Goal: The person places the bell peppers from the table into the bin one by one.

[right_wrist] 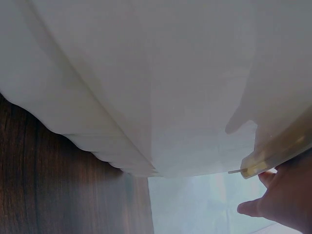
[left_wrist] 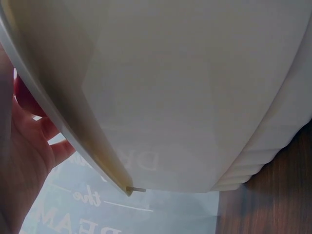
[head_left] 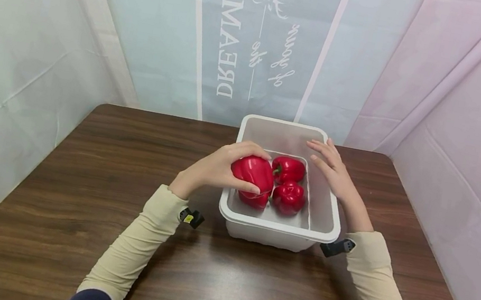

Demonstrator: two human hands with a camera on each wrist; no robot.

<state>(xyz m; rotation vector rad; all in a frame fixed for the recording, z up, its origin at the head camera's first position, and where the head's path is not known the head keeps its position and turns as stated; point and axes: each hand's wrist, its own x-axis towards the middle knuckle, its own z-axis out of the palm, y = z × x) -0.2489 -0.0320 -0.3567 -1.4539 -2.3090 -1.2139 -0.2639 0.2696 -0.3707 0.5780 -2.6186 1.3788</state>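
Note:
In the head view my left hand (head_left: pixel 229 166) grips a red bell pepper (head_left: pixel 253 173) over the left side of a white plastic bin (head_left: pixel 277 227). Another bell pepper (head_left: pixel 254 200) shows partly beneath it. Two more bell peppers, one at the back (head_left: pixel 288 170) and one nearer the front (head_left: pixel 289 198), lie on the bin floor. My right hand (head_left: pixel 335 171) hovers at the bin's right rim, its fingers extended and holding nothing. The left wrist view has the left hand (left_wrist: pixel 34 141) mostly behind the bin's rim; in the right wrist view the right hand (right_wrist: pixel 280 200) is beside the rim.
The bin stands towards the back of a dark wooden table (head_left: pixel 216 285). Behind the table hangs a pale blue printed cloth (head_left: pixel 156 22), and white sheets (head_left: pixel 475 159) enclose both sides. Each wrist wears a small black camera.

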